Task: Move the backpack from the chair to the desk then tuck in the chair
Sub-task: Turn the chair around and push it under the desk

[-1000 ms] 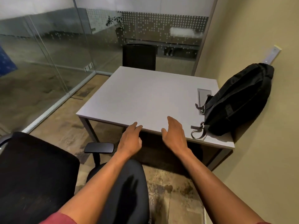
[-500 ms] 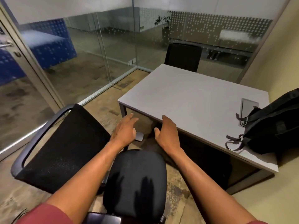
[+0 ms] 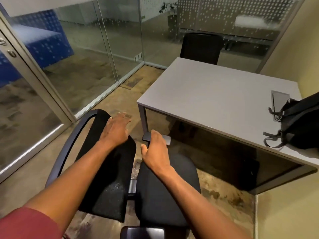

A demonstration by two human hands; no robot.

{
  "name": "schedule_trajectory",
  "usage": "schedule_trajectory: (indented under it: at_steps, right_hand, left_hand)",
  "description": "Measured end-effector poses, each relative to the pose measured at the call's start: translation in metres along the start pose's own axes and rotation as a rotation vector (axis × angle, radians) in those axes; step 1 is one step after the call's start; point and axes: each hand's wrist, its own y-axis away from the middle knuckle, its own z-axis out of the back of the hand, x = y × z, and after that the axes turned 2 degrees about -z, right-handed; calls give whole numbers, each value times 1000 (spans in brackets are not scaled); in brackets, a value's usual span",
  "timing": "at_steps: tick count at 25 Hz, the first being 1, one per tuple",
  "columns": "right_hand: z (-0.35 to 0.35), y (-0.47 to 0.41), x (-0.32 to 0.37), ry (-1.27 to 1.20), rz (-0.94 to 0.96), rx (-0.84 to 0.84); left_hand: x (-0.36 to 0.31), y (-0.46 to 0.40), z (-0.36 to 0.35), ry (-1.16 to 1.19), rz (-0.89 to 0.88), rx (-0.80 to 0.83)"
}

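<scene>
While the black backpack (image 3: 300,125) lies on the counter (image 3: 215,99) against the wall, the office chair (image 3: 160,185) stands beside the counter, untucked; left hand (image 3: 115,130) open on its backrest (image 3: 110,163), right hand (image 3: 156,150) open over its seat.

The black backpack (image 3: 300,125) lay on the grey desk's (image 3: 215,100) right edge; the black chair (image 3: 155,183) stood near-left, untucked.

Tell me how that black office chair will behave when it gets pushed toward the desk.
The chair probably swivels rather than tracks straight: its backrest sits turned sideways to the desk. The mesh backrest under the left hand likely flexes, so the frame gives a firmer push. The armrest near the right hand may catch the desk edge.
</scene>
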Motion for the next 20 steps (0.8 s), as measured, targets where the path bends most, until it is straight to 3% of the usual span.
schedule_trajectory:
  at_steps: [5,12,20]
  right_hand:
    - [-83,9,65,-34,-75,57]
    - [-157,18,129,-82,-191,235]
    - [-211,33,168,-41,-277,489]
  left_hand:
    - [98,-8,20,-157,-45,110]
    - [182,1,12,-218,-7,217]
    - [217,22,-26,232,83,186]
